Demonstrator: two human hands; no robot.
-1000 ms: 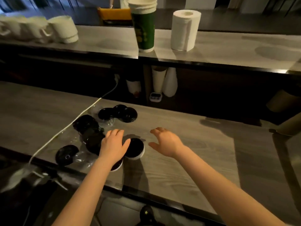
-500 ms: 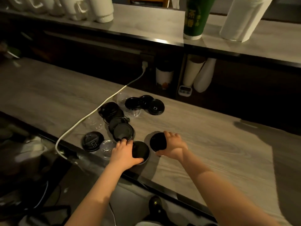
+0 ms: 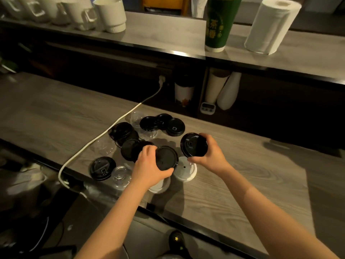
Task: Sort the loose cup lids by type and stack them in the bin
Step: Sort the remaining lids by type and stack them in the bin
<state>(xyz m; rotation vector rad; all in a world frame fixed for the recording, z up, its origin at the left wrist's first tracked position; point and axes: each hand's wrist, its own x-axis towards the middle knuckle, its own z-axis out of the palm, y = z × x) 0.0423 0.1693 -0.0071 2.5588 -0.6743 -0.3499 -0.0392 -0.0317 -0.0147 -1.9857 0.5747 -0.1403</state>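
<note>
Each of my hands holds one black cup lid above the wooden counter (image 3: 252, 176). My left hand (image 3: 149, 169) grips a black lid (image 3: 167, 158) by its left edge. My right hand (image 3: 209, 153) holds another black lid (image 3: 194, 144), tilted up, just to the right. Under them lie two white lids: one (image 3: 185, 171) between my hands, the other (image 3: 158, 186) partly hidden by my left wrist. Several more black lids (image 3: 174, 127) and clear lids (image 3: 121, 174) are scattered to the left and behind. No bin is in view.
A white power cable (image 3: 104, 131) crosses the counter left of the lids. On the raised shelf behind stand white mugs (image 3: 110, 14), a tall green cup (image 3: 220, 23) and a paper towel roll (image 3: 270, 25). Cups and a small timer (image 3: 208, 107) sit below the shelf.
Both hands have lifted a black lid off the counter, uncovering two white lids beneath. The camera has moved closer and tilted toward the lids.
</note>
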